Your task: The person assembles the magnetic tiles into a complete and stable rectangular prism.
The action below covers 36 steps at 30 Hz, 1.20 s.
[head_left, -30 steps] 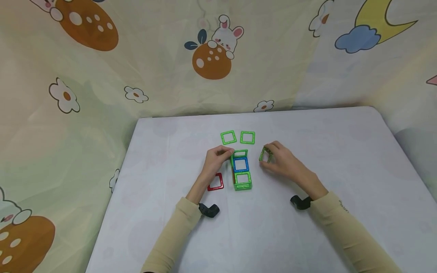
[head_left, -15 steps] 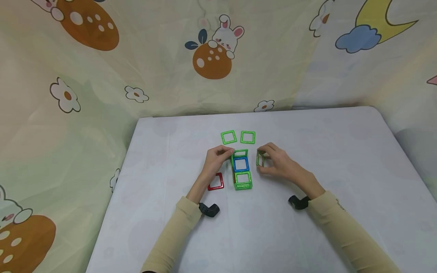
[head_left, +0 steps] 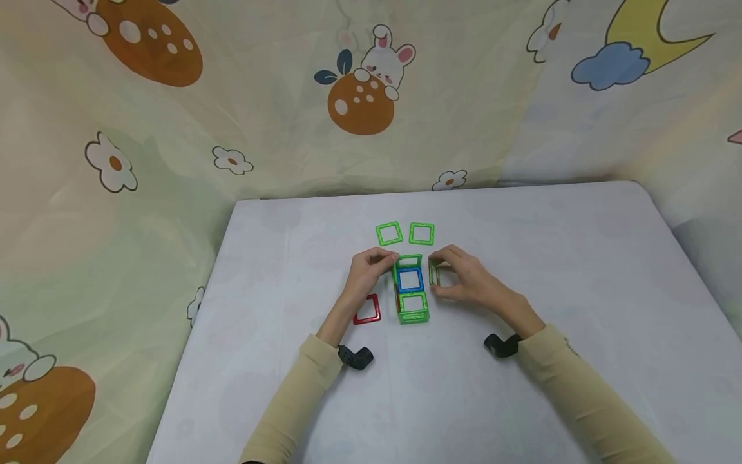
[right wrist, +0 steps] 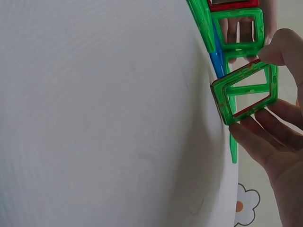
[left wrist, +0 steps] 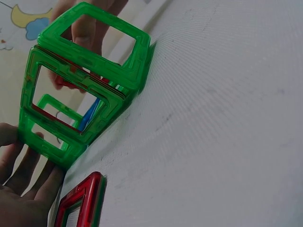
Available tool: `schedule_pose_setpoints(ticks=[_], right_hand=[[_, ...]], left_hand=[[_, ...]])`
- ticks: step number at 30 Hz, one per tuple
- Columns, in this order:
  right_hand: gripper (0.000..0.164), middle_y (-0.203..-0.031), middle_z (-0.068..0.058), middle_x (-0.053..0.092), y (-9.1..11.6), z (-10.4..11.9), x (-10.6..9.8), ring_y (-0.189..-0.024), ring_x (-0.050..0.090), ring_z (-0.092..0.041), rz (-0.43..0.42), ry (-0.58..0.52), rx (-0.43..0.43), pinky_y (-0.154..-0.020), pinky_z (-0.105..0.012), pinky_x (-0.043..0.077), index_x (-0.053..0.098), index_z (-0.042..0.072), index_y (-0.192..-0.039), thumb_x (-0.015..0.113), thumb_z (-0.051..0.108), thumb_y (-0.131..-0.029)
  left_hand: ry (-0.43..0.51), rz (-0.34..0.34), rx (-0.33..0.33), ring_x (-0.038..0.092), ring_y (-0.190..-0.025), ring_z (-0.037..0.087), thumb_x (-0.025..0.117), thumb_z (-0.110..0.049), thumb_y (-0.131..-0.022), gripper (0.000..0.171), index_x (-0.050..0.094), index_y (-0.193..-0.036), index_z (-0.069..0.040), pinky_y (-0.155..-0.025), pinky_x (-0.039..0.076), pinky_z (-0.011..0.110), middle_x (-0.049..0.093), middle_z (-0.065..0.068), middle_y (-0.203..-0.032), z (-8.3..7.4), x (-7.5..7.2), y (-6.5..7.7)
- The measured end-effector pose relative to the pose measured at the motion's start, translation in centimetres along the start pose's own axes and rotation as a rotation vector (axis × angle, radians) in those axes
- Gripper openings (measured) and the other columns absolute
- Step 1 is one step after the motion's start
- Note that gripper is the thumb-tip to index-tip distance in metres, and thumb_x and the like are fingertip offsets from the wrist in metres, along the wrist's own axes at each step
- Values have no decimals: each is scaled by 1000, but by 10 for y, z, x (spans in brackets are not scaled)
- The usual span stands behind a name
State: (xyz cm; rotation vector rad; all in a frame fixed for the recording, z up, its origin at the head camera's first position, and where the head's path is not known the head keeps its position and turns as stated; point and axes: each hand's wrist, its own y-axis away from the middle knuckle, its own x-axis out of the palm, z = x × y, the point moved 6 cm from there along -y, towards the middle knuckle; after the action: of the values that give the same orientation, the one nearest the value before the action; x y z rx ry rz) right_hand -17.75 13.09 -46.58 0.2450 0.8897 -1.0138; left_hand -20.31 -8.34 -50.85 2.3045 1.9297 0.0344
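Held green tile (right wrist: 242, 73): square frame, stood on edge just beside the right side of the tile structure (head_left: 413, 294), a thin gap between them in the head view. Red showed along its edges. Right hand (head_left: 472, 277) gripped it, fingers and thumb on opposite edges. Structure was mostly green frames, with a blue tile (head_left: 411, 289) lying in the middle and a green wall standing at the far end. Left hand (head_left: 364, 267) pinched its far left corner, fingers drawn narrow.

A red tile (head_left: 378, 308) lay flat near the left wrist; two loose green tiles (head_left: 421, 242) lay beyond the structure, apart. All rested on a white counter (head_left: 452, 399). Black devices (head_left: 501, 345) at both wrists. Small dark marking (head_left: 572, 348) on the tan right sleeve (head_left: 585, 386) — possibly lettering, too small to read. Behind — a curtain (head_left: 261, 77) printed with rabbits, flowers and a moon.
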Motion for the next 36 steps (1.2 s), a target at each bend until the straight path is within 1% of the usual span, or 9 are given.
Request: schedule_pose_setpoints(ticks=[9, 15, 19, 24, 28, 36], right_hand=[[58, -124, -12, 63, -1, 1, 4, -117, 65, -30, -26, -46, -5, -104, -46, 53, 60, 0, -130, 86, 9, -79], [59, -127, -14, 61, -1, -2, 9, -121, 63, -32, -31, -123, 23, -102, -41, 54, 57, -1, -130, 84, 5, -78], [61, -130, -14, 60, -3, -7, 12, -125, 61, -32, -25, -170, 58, -102, -39, 54, 54, 0, -131, 83, 2, -78], [61, -130, -16, 60, -6, -10, 13, -125, 61, -35, -17, -205, 74, -104, -42, 53, 53, 0, -132, 83, 1, -78], [61, -132, -17, 59, -8, -11, 15, -127, 59, -36, 3, -248, 89, -104, -41, 53, 53, -1, -133, 82, 1, -79], [59, -134, -17, 58, -9, -12, 18, -129, 58, -37, 23, -275, 94, -105, -40, 52, 53, 0, -134, 80, 1, -81]], left_hand=[[10, -2, -10, 67, -104, 13, 72, -26, -98, 25, 75, -112, -5, -98, 55, 31, 73, 5, -114, 0, 4, 0], [4, -7, -18, 67, -104, 13, 71, -25, -98, 28, 75, -113, -2, -100, 55, 32, 73, 8, -115, 0, 5, 2], [-2, -9, -16, 67, -104, 13, 71, -25, -99, 25, 75, -112, -4, -99, 55, 32, 73, 7, -114, 0, 4, 2], [-5, -4, -2, 67, -105, 14, 70, -26, -99, 24, 75, -112, -6, -99, 55, 32, 73, 5, -114, 0, 3, 1], [-5, 0, 1, 66, -107, 14, 69, -26, -99, 24, 74, -112, -7, -100, 55, 32, 73, 5, -115, 0, 3, 1], [-7, -6, 1, 66, -107, 14, 68, -27, -100, 24, 74, -112, -7, -101, 54, 33, 73, 5, -115, 0, 1, 3]])
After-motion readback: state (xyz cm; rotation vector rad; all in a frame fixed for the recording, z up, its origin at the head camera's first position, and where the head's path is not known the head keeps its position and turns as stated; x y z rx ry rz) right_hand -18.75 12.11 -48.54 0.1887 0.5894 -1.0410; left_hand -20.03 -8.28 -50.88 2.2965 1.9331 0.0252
